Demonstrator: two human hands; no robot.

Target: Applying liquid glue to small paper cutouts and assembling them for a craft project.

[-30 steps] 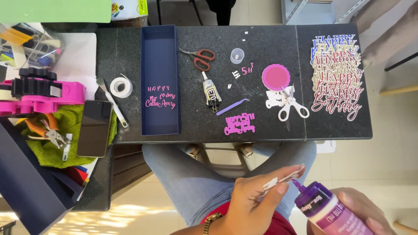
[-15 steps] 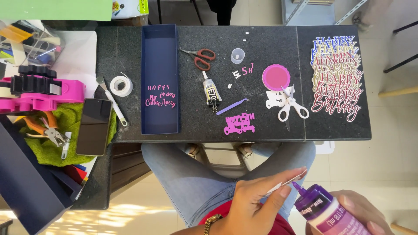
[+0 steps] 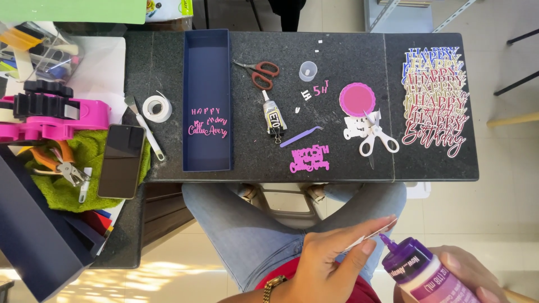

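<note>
- Left hand [image 3: 331, 255] pinches a thin white paper piece [image 3: 375, 234], below the tabletop [image 3: 337, 50].
- Right hand [image 3: 469, 275] grips a purple glue bottle [image 3: 418, 272], nozzle touching the paper piece.

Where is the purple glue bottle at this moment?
In the head view, the purple glue bottle is at the bottom right, below the table edge, held in the right hand; its nozzle points toward the small paper piece pinched in the left hand.

Left hand [image 3: 331, 264] fingers pinched; right hand [image 3: 469, 275] wrapped, gripping.
</note>
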